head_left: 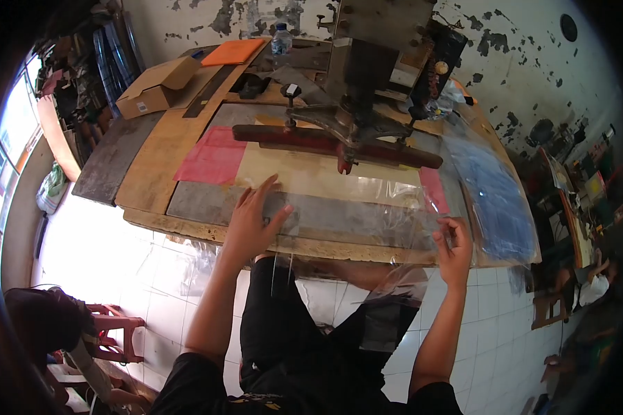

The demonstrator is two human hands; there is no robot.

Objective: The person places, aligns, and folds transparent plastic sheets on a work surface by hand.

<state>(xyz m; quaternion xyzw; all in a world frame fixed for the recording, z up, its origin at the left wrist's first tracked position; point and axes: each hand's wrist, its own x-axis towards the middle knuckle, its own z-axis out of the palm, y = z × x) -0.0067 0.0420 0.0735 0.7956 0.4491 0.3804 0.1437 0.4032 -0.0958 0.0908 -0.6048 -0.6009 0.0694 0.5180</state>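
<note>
My left hand point(256, 218) is over the front of the worktable with its fingers stretched and the thumb apart, beside a clear plastic sheet point(394, 194). Thumb and fingers of my right hand point(455, 247) are pinched together at the sheet's right side. The see-through sheet spans the space between my hands and hangs over the front edge; its exact outline is hard to make out. Beyond it, a press with a long red bar point(394, 153) stands above a cream-coloured pad point(291, 169). Pink pieces point(211, 155) lie at the pad's ends.
Stacked clear bluish plastic sheets point(498, 200) cover the table's right side. At the back left are a cardboard box point(156, 88) and an orange folder point(232, 52), with a water bottle point(282, 43) nearby. A red stool point(118, 332) stands lower left, beside another person.
</note>
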